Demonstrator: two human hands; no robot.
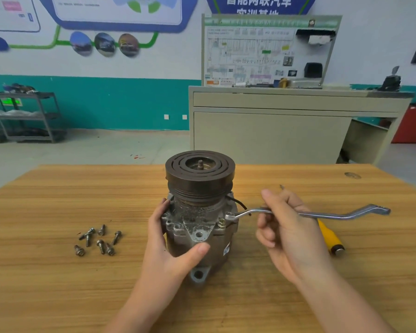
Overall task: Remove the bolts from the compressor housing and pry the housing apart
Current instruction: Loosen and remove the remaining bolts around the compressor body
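Centre of the wooden table (58, 296): compressor (198, 222) standing on end, long axis vertical, dark grooved pulley (199, 174) facing straight up with the shaft stub poking out of its middle. Left hand (168, 246) wrapped round the housing from the 9 o'clock side, fingers curled behind the flange, thumb pressed across the front near the mounting ear. Right hand (288, 231) at 3 o'clock of the compressor, pinching the shank of a ring spanner (308, 213) between thumb and fingers, other fingers loosely curled. Spanner lying close to horizontal, long axis running 9 to 3, its near ring seated at the flange just beside a brass-coloured bolt (221, 222), far end cranked and pointing out to 3 o'clock. Loose bolts (99, 240) in a scattered cluster at 9 o'clock, well apart from the housing, heads and shanks pointing every which way. Yellow-handled tool (332, 239) flat on the table beyond the right hand, partly hidden, butt end aimed toward 5 o'clock.
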